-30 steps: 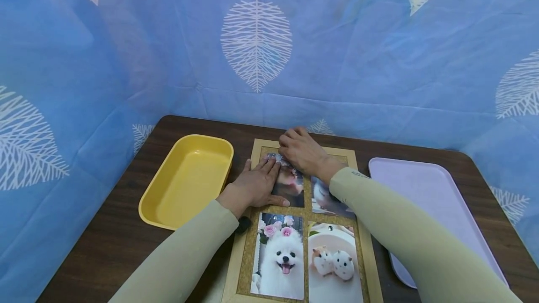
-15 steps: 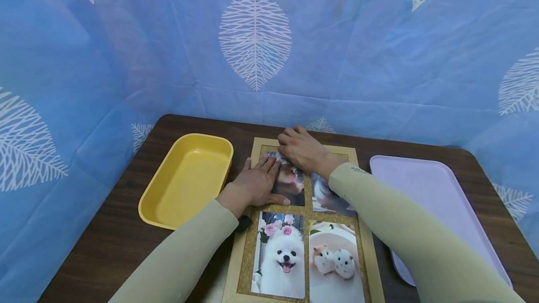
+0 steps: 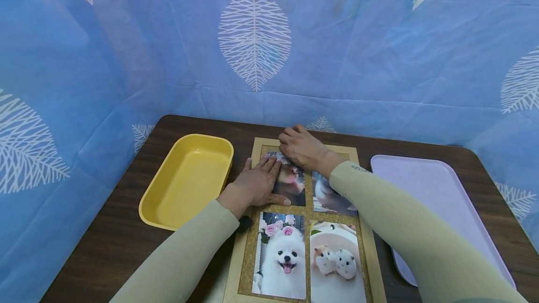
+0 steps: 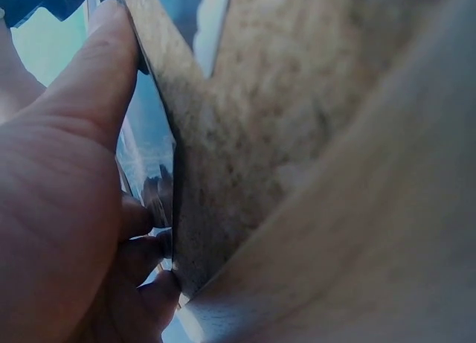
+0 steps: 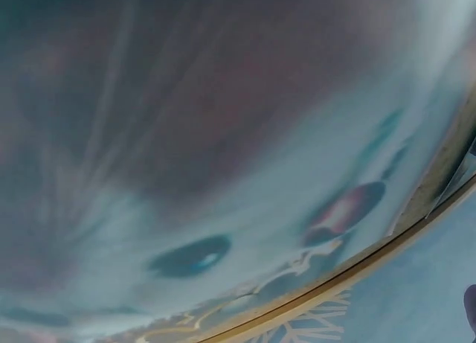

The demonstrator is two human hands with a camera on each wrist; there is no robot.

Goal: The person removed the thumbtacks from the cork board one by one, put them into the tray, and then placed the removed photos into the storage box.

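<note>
A wood-framed cork board [image 3: 239,258] lies on the table with several animal photos on it. My left hand [image 3: 255,184] rests with straight fingers on the left side of the upper left photo [image 3: 292,182]. In the left wrist view, that photo's edge stands slightly up from the cork [image 4: 223,135] beside the thumb and fingertips. Over the top of the same photo, my right hand [image 3: 304,150] has curled fingers; I cannot tell what they hold. The right forearm partly covers the upper right photo [image 3: 326,196]. A whiskered animal's picture [image 5: 223,172] fills the right wrist view.
A yellow tray [image 3: 185,183] stands left of the board, and a lilac tray [image 3: 421,186] lies to its right, partly under the right forearm. Nearer me on the cork are a white dog photo [image 3: 280,265] and a hamster photo [image 3: 337,282]. A blue leaf-patterned cloth [image 3: 358,50] hangs behind.
Both hands keep their places on the board. The head view has shifted very slightly.
</note>
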